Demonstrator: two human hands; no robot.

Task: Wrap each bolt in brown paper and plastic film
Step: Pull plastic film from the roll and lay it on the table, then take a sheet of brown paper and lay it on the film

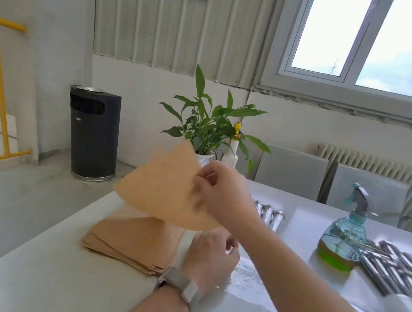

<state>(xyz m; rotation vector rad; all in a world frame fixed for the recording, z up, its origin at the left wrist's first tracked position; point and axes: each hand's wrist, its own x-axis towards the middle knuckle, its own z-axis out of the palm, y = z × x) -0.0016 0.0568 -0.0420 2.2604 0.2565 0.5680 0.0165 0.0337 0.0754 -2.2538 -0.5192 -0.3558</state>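
My right hand point(221, 195) pinches the edge of one brown paper sheet point(164, 189) and holds it in the air above the table. Below it lies a stack of brown paper sheets point(131, 241) on the white table point(49, 279). My left hand point(211, 254), with a watch on its wrist, rests just right of the stack with loosely curled fingers next to a flat piece of plastic film point(246, 273). Bare metal bolts point(395, 269) lie in a pile at the right. A few film-wrapped bolts point(269, 214) lie behind my right forearm.
A blue spray bottle with green liquid point(343, 239) stands right of centre. A potted plant point(210, 128) and a white bottle stand at the table's far edge. A black bin point(92, 132) stands on the floor at the left; chairs and a radiator sit beyond the table.
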